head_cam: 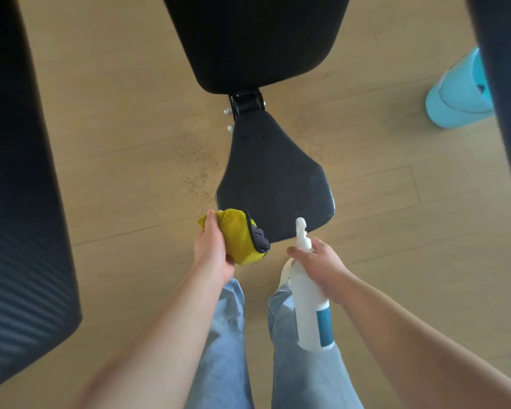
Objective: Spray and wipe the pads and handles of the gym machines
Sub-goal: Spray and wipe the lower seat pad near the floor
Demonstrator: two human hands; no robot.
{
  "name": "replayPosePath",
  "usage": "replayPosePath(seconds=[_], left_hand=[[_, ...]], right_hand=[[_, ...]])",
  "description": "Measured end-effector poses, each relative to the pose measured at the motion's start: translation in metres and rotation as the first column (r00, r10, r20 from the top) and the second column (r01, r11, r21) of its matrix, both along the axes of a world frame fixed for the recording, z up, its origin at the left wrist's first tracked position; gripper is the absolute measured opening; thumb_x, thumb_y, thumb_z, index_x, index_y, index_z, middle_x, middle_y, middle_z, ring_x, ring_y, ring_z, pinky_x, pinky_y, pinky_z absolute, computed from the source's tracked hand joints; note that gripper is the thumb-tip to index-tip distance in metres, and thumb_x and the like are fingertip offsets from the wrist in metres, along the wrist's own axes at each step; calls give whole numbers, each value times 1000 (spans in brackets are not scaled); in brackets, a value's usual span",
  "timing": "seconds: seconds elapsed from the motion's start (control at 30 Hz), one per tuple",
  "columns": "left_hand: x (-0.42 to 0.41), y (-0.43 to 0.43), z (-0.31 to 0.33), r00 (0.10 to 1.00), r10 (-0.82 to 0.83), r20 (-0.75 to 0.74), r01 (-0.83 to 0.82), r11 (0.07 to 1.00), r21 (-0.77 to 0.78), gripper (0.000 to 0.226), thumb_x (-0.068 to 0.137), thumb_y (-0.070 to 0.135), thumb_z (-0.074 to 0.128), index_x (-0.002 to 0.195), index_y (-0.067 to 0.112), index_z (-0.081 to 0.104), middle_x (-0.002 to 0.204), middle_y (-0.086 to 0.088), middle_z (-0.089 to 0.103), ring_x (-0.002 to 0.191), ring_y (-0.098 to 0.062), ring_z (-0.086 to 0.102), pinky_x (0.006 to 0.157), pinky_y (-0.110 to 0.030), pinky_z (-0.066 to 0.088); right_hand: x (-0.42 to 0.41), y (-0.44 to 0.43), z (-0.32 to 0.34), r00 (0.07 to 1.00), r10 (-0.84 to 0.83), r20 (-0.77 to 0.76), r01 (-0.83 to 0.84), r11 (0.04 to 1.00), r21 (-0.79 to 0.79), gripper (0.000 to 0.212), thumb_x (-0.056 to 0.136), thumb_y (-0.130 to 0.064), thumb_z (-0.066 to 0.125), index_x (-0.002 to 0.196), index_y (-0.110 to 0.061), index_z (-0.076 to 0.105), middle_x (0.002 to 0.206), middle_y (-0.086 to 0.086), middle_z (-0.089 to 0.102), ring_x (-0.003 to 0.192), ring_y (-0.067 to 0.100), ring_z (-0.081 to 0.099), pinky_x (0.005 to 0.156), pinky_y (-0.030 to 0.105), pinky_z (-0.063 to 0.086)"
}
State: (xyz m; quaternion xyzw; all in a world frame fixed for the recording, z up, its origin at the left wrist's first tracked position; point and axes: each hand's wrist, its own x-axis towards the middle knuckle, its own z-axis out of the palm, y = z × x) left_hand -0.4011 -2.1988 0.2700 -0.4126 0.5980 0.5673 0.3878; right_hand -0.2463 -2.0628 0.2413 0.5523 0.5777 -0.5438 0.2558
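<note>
Gripping cloth (237,235): left hand (211,250) bunches it; soft, squashable.
Spray bottle (311,309): right hand (322,267) curled round its neck; likely light, slick.
Seat pad (272,172): firm-looking, spray-beaded.

Both bare forearms extend forward and downward. Left hand (213,250): fingers curled, gripping a yellow cloth (237,235). Right hand (322,267): fingers wrapped round the neck of a spray bottle (311,315).
</note>
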Motion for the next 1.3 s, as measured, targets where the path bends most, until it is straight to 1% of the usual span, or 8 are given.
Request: replayPosePath(seconds=[0.13, 0.37, 0.5, 0.6, 0.73, 0.87, 1.17, 1.3], left_hand=[[1, 4, 3, 994, -74, 86, 64, 991, 117, 57, 98, 60, 51, 106, 7, 72, 90, -16, 75, 74, -31, 74, 75, -49, 62], [-13, -3, 7, 959, -205, 197, 135, 938, 319, 70, 98, 71, 37, 88, 6, 63, 63, -11, 60, 49, -23, 61, 46, -21, 49], [-23, -8, 7, 976, -186, 110, 145, 941, 304, 69, 102, 62, 37, 131, 5, 64, 120, -16, 73, 105, -28, 73, 85, -36, 57], [-31, -13, 4, 984, -136, 115, 96, 948, 305, 71, 99, 63, 44, 138, 6, 60, 134, -20, 65, 124, -35, 64, 111, -48, 46], [-39, -17, 1, 994, -71, 85, 45, 960, 277, 60, 102, 51, 47, 132, 2, 62, 129, -24, 67, 118, -36, 67, 103, -46, 51], [-46, -17, -5, 996, -65, 69, 45, 966, 253, 47, 101, 47, 49, 118, 8, 68, 113, -18, 73, 101, -33, 73, 93, -45, 56], [-57, 0, -10, 997, -56, 53, 41, 968, 249, 35, 98, 42, 54, 105, 14, 74, 114, -16, 75, 108, -34, 71, 104, -53, 51], [-58, 11, -9, 996, -93, 8, 88, 964, 252, 32, 100, 37, 52, 102, 14, 74, 106, -15, 76, 96, -32, 73, 98, -49, 55]], right_hand=[[4, 20, 4, 999, -50, 17, 48, 994, 96, 25, 93, -44, 69, 98, -20, 66, 91, 6, 72, 74, 22, 66, 66, 33, 53], [-42, 37, 11, 998, 3, -55, -1, 999, 46, 34, 84, -54, 69, 100, -24, 67, 96, 6, 77, 91, 32, 74, 87, 51, 62], [-78, 31, 8, 987, 128, -100, -126, 992, 31, 35, 84, -56, 70, 108, -31, 65, 100, 2, 76, 92, 27, 74, 88, 48, 62], [-104, 24, 7, 972, 193, -134, -194, 981, 6, 37, 87, -55, 73, 116, -35, 66, 101, 0, 75, 90, 22, 73, 84, 41, 61], [-137, 15, 9, 918, 362, -164, -360, 932, 46, 30, 91, -50, 72, 109, -26, 68, 96, 0, 69, 82, 17, 63, 66, 29, 48], [-158, 17, 5, 929, 324, -180, -327, 945, 13, 36, 91, -52, 71, 121, -33, 63, 104, -2, 68, 93, 17, 65, 76, 34, 49], [-161, 67, -2, 988, 32, -151, -16, 994, 104, 41, 85, -55, 69, 118, -33, 63, 104, 1, 75, 96, 24, 73, 92, 47, 60], [-164, 82, 2, 976, 155, -150, -134, 981, 140, 34, 85, -55, 68, 110, -32, 67, 100, -1, 77, 92, 24, 74, 89, 45, 61]])
